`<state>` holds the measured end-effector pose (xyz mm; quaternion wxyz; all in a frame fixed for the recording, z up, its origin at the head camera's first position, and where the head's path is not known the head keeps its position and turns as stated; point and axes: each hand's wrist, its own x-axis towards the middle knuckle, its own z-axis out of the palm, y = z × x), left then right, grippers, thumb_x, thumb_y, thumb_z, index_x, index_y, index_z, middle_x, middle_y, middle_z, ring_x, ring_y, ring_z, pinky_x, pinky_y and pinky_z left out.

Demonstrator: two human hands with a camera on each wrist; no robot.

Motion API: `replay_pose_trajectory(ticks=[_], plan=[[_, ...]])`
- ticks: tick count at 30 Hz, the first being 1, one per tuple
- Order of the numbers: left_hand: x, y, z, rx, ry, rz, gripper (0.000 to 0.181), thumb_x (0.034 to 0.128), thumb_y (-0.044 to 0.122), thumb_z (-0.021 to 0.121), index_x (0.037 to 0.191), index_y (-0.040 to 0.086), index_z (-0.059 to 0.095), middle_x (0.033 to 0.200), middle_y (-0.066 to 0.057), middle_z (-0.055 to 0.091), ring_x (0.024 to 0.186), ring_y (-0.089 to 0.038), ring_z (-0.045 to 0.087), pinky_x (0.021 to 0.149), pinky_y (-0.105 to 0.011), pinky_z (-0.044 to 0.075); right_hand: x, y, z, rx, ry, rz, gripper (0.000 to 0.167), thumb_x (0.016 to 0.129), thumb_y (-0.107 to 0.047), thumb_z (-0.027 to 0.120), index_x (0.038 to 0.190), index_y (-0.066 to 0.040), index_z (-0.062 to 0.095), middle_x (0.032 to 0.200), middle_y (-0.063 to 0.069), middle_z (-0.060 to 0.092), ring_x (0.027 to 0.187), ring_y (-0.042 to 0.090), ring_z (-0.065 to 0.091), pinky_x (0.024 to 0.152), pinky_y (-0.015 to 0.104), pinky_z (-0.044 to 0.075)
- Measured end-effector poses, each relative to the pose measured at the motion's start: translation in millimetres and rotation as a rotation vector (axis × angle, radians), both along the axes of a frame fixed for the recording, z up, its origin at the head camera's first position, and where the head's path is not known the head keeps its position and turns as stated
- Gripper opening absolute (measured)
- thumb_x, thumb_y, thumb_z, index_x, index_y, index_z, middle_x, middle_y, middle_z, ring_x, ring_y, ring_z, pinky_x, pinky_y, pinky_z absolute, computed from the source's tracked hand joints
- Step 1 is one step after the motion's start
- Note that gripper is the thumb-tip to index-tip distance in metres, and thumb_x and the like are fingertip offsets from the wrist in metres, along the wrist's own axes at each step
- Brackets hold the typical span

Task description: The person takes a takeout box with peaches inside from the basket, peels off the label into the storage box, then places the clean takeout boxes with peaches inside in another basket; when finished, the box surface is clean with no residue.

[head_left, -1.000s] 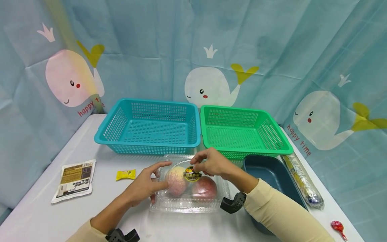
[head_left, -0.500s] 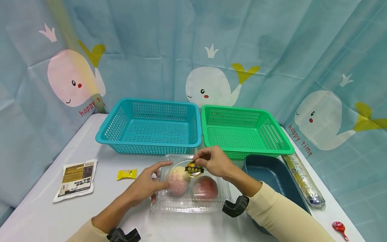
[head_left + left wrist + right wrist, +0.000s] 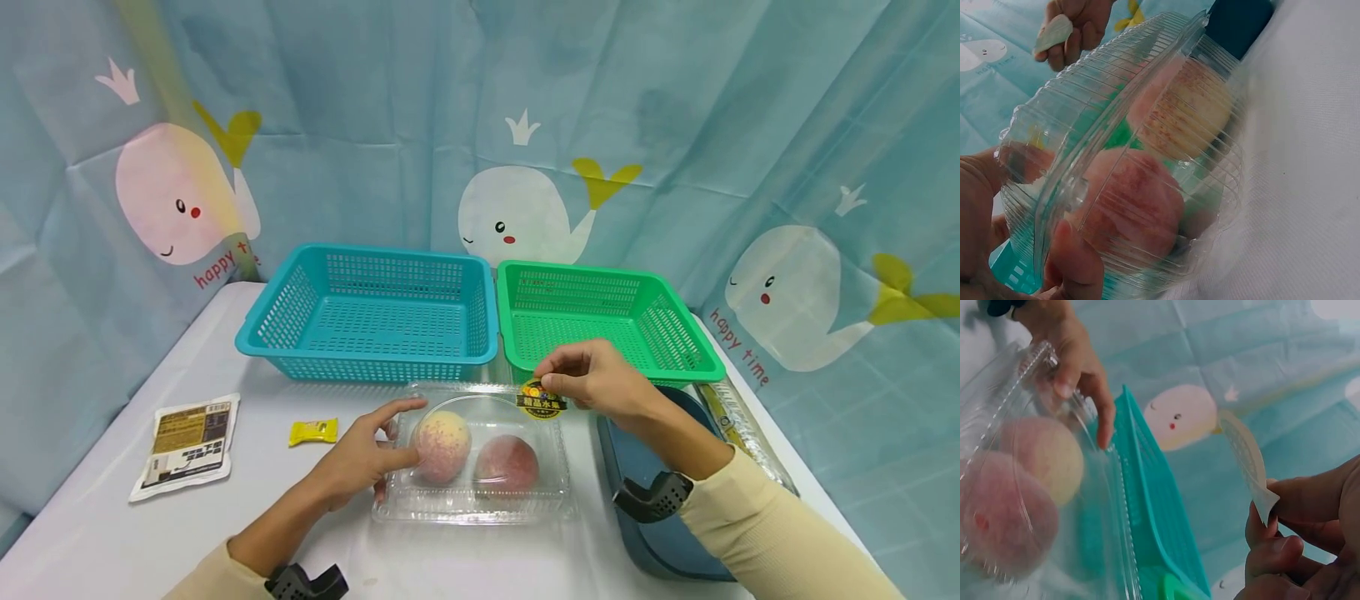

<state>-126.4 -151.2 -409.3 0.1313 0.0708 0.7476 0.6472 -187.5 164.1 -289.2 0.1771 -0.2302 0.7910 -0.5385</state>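
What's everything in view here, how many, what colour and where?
Box: one, clear, front centre
Peaches: two, reddish pink and yellow, inside the box
Sticker: one, black and yellow, over the box's far right corner
Blue basket: one, blue, back left
Green basket: one, green, back right
Tub: one, dark blue, right side
Long packet: one, clear and yellowish, right of tub
Pouch: one, white and brown, left side
Small packet: one, yellow, left of box
Table: one, white, underneath
Curtain: one, light blue, behind
Wrist devices: two, black, at wrists
Sleeves: two, cream, both arms
Left hand: one, bare, gripping the box
Right hand: one, bare, pinching the sticker
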Motion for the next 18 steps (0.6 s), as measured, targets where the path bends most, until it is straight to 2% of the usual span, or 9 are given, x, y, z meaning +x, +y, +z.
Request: replay_pose_trajectory(ticks=[5, 11, 18], plan=[[1.0, -0.1, 2.4, 0.001, 0.007, 0.000, 0.074, 0.0783, 0.006, 0.076, 0.145, 0.014, 0.044, 0.110, -0.024, 0.033, 0.049, -0.017, 0.042, 0.033, -0.031, 0.045, 3.1, 19.0, 3.4, -0.001, -0.020, -0.003, 0.014, 0.093, -0.007, 0.064, 0.097, 0.006, 0.067, 0.087, 0.014, 0.064, 0.058, 0.013, 0.042, 0.048, 0.022, 0.033], [0.2, -1.0, 0.3, 0.000, -0.002, -0.001, 0.072, 0.0794, 0.008, 0.075, 0.144, 0.015, 0.045, 0.108, -0.023, 0.033, 0.047, -0.016, 0.041, 0.033, -0.032, 0.046, 6.3, 41.0, 4.9, 0.009, -0.005, 0.000, 0.018, 0.094, -0.009, 0.063, 0.097, 0.009, 0.065, 0.087, 0.015, 0.062, 0.056, 0.014, 0.038, 0.047, 0.025, 0.033], [-1.4, -0.7, -2.6, 0.013, -0.011, -0.007, 0.071, 0.0790, 0.008, 0.075, 0.143, 0.018, 0.046, 0.108, -0.024, 0.032, 0.041, -0.015, 0.038, 0.033, -0.034, 0.046, 7.8, 73.1, -0.4, 0.045, 0.026, -0.021, 0.019, 0.094, -0.007, 0.062, 0.098, 0.012, 0.063, 0.085, 0.013, 0.061, 0.051, 0.017, 0.035, 0.043, 0.031, 0.032]])
